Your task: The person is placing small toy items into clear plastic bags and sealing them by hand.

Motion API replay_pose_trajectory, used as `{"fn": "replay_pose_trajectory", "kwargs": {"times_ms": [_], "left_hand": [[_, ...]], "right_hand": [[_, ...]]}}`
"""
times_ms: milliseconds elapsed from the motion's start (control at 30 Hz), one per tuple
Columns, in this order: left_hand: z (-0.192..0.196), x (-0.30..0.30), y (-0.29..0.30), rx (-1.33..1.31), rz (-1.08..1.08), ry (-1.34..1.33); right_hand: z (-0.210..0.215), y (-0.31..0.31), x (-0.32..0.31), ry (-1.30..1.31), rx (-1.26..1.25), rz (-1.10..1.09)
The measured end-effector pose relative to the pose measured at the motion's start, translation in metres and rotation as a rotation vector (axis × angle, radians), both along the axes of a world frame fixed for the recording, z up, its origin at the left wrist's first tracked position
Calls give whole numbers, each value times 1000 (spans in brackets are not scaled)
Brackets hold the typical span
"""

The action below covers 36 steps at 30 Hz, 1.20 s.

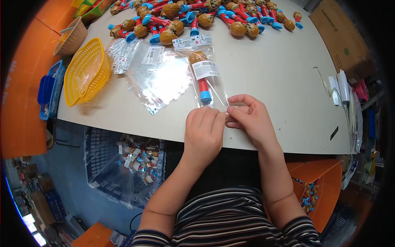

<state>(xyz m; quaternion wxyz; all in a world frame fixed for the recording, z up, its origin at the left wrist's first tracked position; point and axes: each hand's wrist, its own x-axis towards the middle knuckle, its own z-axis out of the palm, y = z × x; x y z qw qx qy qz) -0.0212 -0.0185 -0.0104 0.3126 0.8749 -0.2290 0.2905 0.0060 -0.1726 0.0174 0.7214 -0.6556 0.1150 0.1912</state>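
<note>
A clear plastic bag [219, 88] lies on the table in front of me with its printed header pointing away. Inside it is a toy with a brown rounded head, a red stem [203, 85] and a blue base; a white label [205, 70] covers part of it. My left hand [204, 133] is closed on the bag's near end, fingers curled down. My right hand [252, 119] pinches the same end at its right corner, thumb against fingers. Left of the bag, flat empty plastic bags [158, 80] are spread in a shiny pile.
Many similar toys [168, 24] are heaped along the table's far side. A yellow basket [86, 74] stands at the left edge, a cardboard box [339, 33] at the far right. Below the table are a blue crate [98, 164] of bagged toys and an orange bin [329, 185].
</note>
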Motion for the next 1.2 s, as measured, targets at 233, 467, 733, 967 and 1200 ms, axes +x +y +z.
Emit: {"fn": "replay_pose_trajectory", "kwargs": {"times_ms": [233, 467, 733, 967, 1200], "left_hand": [[-3, 1, 8, -171, -42, 187], [3, -4, 4, -125, -50, 116], [3, 0, 2, -152, -21, 172], [15, 0, 10, -339, -219, 449], [15, -2, 11, -325, -85, 285]], "right_hand": [[5, 3, -1, 19, 8, -7], [-1, 0, -2, -33, 68, -5], [0, 1, -3, -32, 18, 0], [-4, 3, -3, -88, 22, -31], [-3, 4, -3, -60, -4, 7]]}}
